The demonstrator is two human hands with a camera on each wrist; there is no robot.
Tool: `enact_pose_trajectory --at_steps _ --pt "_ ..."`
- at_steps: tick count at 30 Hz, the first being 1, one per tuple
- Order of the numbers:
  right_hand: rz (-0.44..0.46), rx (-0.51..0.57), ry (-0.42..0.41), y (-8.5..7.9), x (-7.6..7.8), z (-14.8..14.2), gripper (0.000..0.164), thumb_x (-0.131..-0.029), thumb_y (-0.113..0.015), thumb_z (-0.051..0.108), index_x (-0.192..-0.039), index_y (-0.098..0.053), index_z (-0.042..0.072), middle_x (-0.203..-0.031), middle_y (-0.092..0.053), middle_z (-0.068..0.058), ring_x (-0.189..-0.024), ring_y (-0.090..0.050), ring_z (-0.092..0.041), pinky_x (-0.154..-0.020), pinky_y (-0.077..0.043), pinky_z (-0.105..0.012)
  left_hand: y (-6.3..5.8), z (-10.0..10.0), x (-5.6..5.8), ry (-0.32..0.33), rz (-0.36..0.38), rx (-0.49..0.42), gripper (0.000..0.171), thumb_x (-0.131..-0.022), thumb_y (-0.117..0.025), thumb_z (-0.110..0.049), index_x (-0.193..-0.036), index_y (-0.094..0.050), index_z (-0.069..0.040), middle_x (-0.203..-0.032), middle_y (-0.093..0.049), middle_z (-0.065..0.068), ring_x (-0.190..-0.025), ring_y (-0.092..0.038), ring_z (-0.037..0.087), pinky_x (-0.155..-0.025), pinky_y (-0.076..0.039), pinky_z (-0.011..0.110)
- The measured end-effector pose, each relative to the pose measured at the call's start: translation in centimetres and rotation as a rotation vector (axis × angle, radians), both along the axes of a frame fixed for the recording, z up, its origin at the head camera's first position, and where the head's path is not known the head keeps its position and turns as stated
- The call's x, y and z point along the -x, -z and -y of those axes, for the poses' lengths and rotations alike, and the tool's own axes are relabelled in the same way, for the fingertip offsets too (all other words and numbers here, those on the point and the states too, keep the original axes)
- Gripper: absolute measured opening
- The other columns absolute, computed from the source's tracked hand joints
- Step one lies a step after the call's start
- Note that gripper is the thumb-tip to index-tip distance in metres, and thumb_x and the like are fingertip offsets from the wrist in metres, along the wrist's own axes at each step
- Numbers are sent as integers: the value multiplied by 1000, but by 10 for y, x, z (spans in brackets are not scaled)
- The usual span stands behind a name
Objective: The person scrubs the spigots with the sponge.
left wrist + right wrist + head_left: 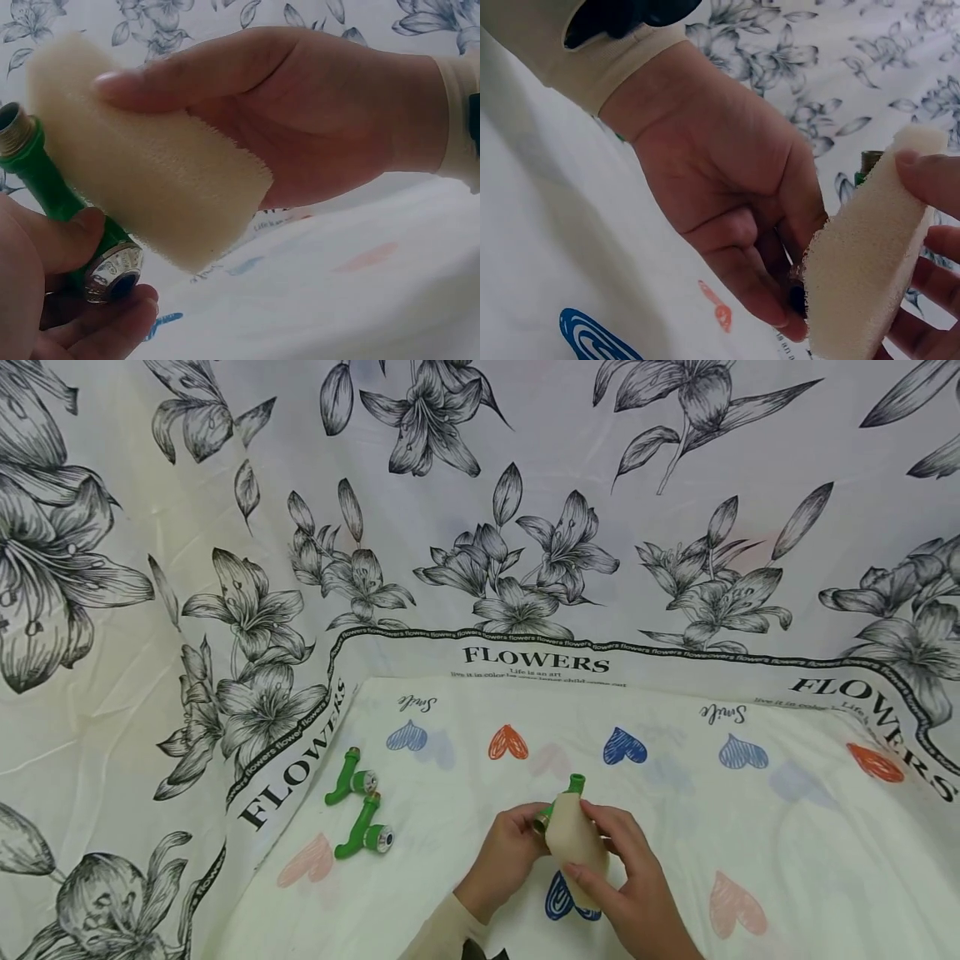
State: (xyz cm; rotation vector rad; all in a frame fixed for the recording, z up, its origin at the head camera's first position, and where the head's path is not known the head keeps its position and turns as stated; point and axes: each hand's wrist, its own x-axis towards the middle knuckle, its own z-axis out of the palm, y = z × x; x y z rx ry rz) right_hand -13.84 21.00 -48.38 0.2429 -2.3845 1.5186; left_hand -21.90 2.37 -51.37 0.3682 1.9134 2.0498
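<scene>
In the head view my left hand [504, 856] grips a green tap [576, 783] in front of me, partly hidden behind a cream sponge [574, 835]. My right hand [637, 870] holds the sponge between thumb and fingers, right up against the tap. From the left wrist, the tap [52, 176] is seen tilted, its threaded metal end upward and its silver knob [115, 271] with a dark blue centre low between the left fingers. The porous sponge [150, 161] overlaps the tap body there. In the right wrist view, the sponge [862, 259] hides most of the tap.
Two more green taps with silver knobs lie to the left, one tap [349, 777] behind the other tap [365, 831]. A white cloth [450, 810] with printed hearts covers the surface. Flower-printed fabric [465, 602] rises at the back and left side.
</scene>
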Motion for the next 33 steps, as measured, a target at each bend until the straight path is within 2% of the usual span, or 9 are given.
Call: enact_pose_trajectory --at_steps 5,9,13,16,22,27,33 --pt "23 -14 20 0 1 1 71 -93 -90 17 -155 -58 31 -144 -56 13 -126 -56 -12 -99 -53 -24 -1 -1 -3 -7 23 14 32 -97 -74 1 -129 -77 -3 -123 -77 6 -111 -69 18 -94 -58 27" --pt "-9 -2 21 -1 1 0 72 -93 -90 14 -156 -58 29 -144 -57 11 -126 -57 -14 -100 -52 -21 -3 -1 -3 -15 21 -22 27 -99 -79 -7 -126 -78 -8 -125 -76 4 -113 -69 21 -98 -58 31" --pt "-13 11 58 -1 -1 -1 73 -94 -89 10 -158 -57 26 -144 -57 10 -125 -58 -13 -101 -49 -16 -5 0 -2 -45 28 -79 34 -97 -85 -16 -129 -75 -11 -130 -74 6 -121 -71 27 -100 -60 37" --pt "16 14 68 1 -1 -1 71 -95 -88 12 -158 -57 25 -144 -57 10 -125 -58 -13 -101 -50 -17 -6 0 -2 -73 44 -108 42 -96 -88 -17 -134 -72 -9 -130 -71 10 -120 -72 30 -97 -61 39" --pt "1 19 49 4 2 0 72 -96 -88 13 -159 -56 25 -144 -57 9 -125 -57 -12 -100 -53 -22 -10 2 -4 -85 59 -129 40 -95 -87 -13 -131 -73 -4 -122 -73 13 -112 -73 31 -95 -62 37" --pt "12 16 51 7 6 -3 71 -97 -87 15 -159 -55 22 -143 -58 7 -125 -58 -15 -99 -55 -25 -12 3 -5 -50 45 -154 39 -97 -86 -15 -132 -73 -5 -125 -73 14 -115 -73 32 -97 -62 40" --pt "153 58 94 11 12 -9 67 -102 -82 28 -160 -52 16 -145 -57 -2 -122 -62 -23 -99 -55 -24 -15 5 -6 40 32 -178 37 -100 -83 -13 -135 -73 -4 -127 -74 14 -114 -74 31 -97 -62 43"
